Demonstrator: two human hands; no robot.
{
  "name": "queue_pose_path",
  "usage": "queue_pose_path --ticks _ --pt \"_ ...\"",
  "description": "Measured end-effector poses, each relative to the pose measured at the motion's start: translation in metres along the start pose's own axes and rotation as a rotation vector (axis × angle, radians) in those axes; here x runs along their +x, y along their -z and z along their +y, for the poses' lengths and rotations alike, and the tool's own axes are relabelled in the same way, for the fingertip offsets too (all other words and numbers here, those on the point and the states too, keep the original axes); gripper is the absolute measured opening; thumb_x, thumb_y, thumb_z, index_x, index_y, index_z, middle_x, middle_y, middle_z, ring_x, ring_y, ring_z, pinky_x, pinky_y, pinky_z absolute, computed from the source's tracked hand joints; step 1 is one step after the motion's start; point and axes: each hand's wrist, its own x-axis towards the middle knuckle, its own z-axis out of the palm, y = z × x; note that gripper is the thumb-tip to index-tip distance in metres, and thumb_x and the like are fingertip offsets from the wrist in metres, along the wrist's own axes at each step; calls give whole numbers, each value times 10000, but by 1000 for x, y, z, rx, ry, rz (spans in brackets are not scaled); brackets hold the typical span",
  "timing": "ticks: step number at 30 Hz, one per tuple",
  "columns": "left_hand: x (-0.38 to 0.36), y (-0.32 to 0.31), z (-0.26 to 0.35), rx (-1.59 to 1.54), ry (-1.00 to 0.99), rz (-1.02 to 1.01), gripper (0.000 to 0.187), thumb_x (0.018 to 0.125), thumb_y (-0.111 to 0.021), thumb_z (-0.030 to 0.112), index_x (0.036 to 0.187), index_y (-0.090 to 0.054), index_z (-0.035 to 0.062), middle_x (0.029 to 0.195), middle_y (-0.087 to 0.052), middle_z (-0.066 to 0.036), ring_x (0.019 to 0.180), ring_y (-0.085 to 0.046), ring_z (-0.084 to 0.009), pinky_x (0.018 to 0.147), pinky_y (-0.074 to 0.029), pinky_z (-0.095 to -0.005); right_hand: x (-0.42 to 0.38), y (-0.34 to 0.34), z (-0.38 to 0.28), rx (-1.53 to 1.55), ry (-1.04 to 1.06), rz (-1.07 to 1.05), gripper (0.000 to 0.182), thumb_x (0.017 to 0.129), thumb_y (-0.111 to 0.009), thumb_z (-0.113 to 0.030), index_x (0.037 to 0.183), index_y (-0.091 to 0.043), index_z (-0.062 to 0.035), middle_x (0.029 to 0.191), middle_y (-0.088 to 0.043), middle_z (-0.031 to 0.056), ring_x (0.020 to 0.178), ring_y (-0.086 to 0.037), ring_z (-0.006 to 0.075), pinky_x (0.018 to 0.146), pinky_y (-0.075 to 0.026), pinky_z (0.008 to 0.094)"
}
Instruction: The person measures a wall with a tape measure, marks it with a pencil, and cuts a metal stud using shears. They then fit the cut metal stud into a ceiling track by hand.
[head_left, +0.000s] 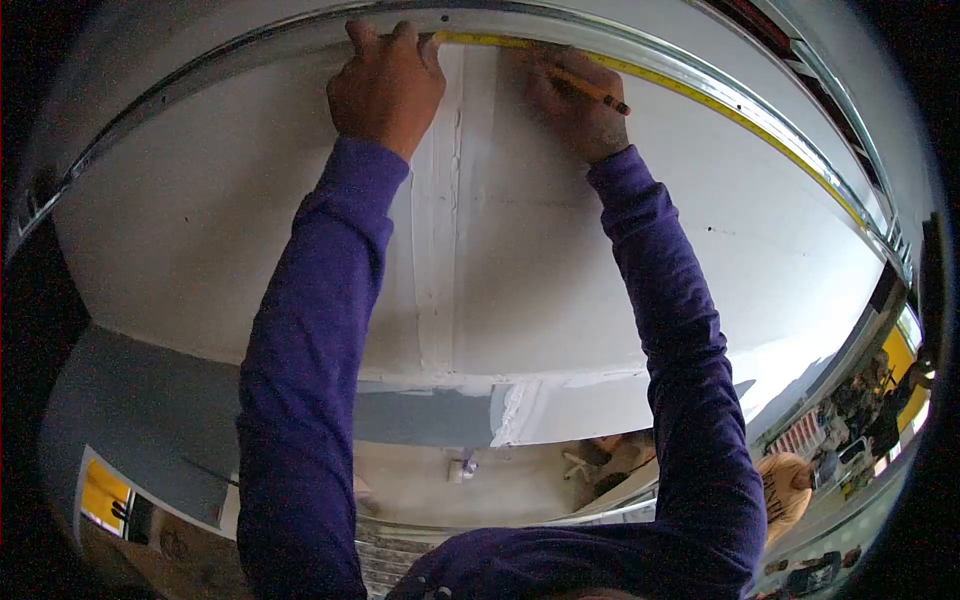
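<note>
My left hand [388,92] is raised to the top of a white wall panel [540,240], its fingers pressed at the end of a yellow tape measure blade [690,88]. The blade stretches to the right along a curved-looking metal track [640,48]. My right hand [580,105] grips an orange pencil [588,86], its dark end pointing down and right. The pencil's tip is hidden by my fingers, close under the blade. Where the tape's case lies I cannot make out.
A vertical seam with white compound [437,230] runs down the panel between my arms. Below is a grey painted band [425,418]. At the lower right, a person in a tan shirt [785,495] stands near piled items. Another metal rail [845,95] runs at the upper right.
</note>
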Motion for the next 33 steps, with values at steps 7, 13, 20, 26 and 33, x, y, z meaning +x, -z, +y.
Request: queue_pose_path --ticks 7,13,20,26,33 --pt "0 6 3 22 -86 62 296 886 -549 395 956 -632 121 1039 -548 -161 883 -609 -351 736 -525 -494 3 -1 18 -102 190 21 180 820 -662 -115 988 -673 -51 945 -694 84 841 -671 209 751 -536 310" --pt "0 3 -1 37 -93 53 313 875 -573 408 974 -635 118 1109 -544 -175 925 -616 -344 742 -528 -484 -4 5 11 -14 62 73 155 829 -655 -135 952 -664 -42 943 -690 103 843 -667 217 766 -525 330" --pt "-3 8 -44 -87 -166 29 296 867 -591 401 1007 -660 150 1166 -561 -113 1020 -590 -330 799 -521 -476 -24 10 12 176 -127 24 156 845 -617 -119 952 -627 -5 881 -655 106 819 -622 184 766 -486 295" --pt "19 18 -195 376 -466 47 286 806 -631 292 1078 -666 210 1192 -578 -7 1183 -495 -295 942 -468 -441 -33 -4 -27 138 -88 -29 135 861 -598 -104 933 -652 -3 908 -657 106 862 -623 192 784 -487 300" --pt "87 17 -444 409 -450 19 375 787 -660 345 1119 -630 174 1187 -574 -72 1127 -503 -304 916 -447 -459 -13 -90 -68 157 37 -121 102 802 -650 -57 898 -655 -23 872 -639 102 809 -614 233 768 -505 337"
